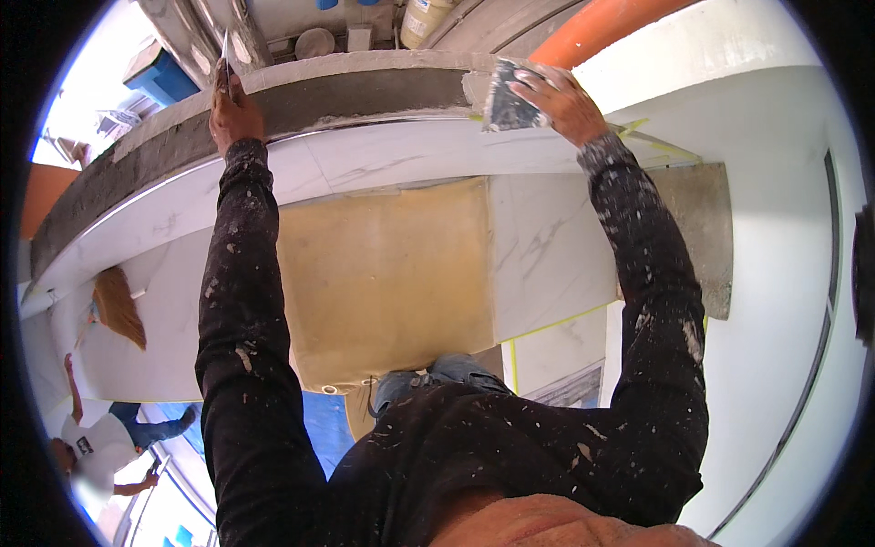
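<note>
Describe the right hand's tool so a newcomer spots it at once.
Find the long grey cement ledge across the top, then the right hand near its right end. It holds a flat dark scraper, its broad face smeared pale, unlike the thin tool in the left hand.

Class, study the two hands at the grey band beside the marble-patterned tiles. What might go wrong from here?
1. The smeared scraper in the right hand overlaps the grey band, close to the marble-patterned tiles; residue might drop and mark them.
2. The left hand holds a thin tool pointing over the pale ledge; a slip might drop it beyond.
3. A yellow-green strip lies near the right cuff and might snag it.
</note>
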A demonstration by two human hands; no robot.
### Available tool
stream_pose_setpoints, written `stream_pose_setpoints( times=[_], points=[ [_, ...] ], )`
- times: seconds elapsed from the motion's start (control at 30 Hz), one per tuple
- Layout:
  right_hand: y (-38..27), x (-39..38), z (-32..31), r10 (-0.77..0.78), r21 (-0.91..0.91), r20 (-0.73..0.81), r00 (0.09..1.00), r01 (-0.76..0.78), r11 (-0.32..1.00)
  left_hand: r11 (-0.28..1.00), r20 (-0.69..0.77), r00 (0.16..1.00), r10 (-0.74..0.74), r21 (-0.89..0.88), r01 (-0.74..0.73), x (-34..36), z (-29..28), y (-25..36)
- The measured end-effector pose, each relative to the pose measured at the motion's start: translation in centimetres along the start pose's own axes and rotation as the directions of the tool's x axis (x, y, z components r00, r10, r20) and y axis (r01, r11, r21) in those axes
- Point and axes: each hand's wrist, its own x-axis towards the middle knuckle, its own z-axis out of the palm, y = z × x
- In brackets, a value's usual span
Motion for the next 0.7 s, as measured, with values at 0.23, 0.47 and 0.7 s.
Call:
stream_pose_setpoints(
  times=[0.23,0.47,0.7],
  points=[
    [2.4,0.5,2.7,-0.075,-0.118,0.147,0.986,0.093,0.989,1.000,-0.002,1.000,0.010,-0.015,-0.010,0.2,0.0,0.4],
    [4.2,-9.0,2.2,0.271,-0.122,0.294,0.917,-0.245,0.962,0.998,0.020,1.000,-0.001,-0.061,0.002,-0.1,-0.6,1.5],
    [2.9,-9.4,-1.8,0.668,0.120,0.341,0.662,-0.735,0.668,0.997,-0.019,0.999,0.044,-0.059,-0.045,-0.1,-0.4,1.2]
  ],
)
